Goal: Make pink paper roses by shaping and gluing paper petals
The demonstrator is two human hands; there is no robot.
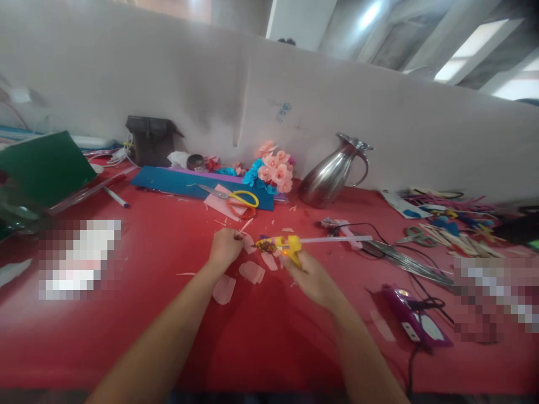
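My right hand [304,270] is wrapped round a yellow glue gun [290,247], with a long clear glue stick [328,239] poking out of its back toward the right. The gun's dark, stained nozzle points left. My left hand [226,247] is closed, its fingers pinching a small pink paper piece [249,243] close to the nozzle tip. More pale pink petals lie on the red table below, one [252,272] between the hands and another [224,289] beside my left forearm.
Scissors [236,197] rest on blue sheets [168,184] behind the hands. Paper flowers [275,173] and a metal jug [330,174] stand near the wall. To the right are wires [404,261], small scissors [421,237] and a purple power strip [415,317] with black cords.
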